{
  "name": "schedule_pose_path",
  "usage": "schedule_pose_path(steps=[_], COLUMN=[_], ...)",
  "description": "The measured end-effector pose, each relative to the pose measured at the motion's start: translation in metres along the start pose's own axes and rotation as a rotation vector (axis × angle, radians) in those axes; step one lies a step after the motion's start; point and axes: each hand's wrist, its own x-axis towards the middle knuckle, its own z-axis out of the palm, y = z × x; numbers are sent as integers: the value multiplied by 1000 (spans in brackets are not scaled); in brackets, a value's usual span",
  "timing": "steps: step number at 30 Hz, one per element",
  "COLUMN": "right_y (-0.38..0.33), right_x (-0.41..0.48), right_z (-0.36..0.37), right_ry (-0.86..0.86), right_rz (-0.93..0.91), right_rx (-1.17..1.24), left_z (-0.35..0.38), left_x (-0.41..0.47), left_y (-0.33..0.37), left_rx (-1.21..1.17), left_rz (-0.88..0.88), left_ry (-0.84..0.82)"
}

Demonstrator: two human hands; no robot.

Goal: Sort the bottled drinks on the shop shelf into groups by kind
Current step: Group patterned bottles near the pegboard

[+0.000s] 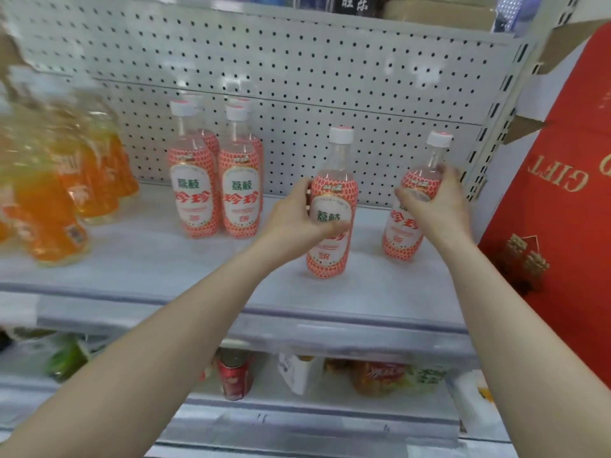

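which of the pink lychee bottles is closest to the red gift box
The rightmost bottle, held by the right grip; the middle bottle in the left grip is further left, and the others cluster at the back.

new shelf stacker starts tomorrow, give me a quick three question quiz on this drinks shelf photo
1. True or false: the left hand has its grip on a lychee bottle with a white cap.
2. Which drinks stand at the far left of the shelf? A orange drinks B milk cartons C water jugs
3. The right hand holds a second lychee bottle. Which word shows upside down on the red box beside it?
Key: 1 true; 2 A; 3 GIFT
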Motion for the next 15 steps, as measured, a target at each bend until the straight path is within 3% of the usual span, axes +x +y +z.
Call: schedule_pose_path(steps=[15], right_y=[-116], right_x=[-129], right_z=[75], right_ry=[-179], right_rz=[-208], right_rx=[115], left_z=[-163], left_x=[-88], left_y=[-68], left_rx=[18], left_rz=[-58], left_ry=[276])
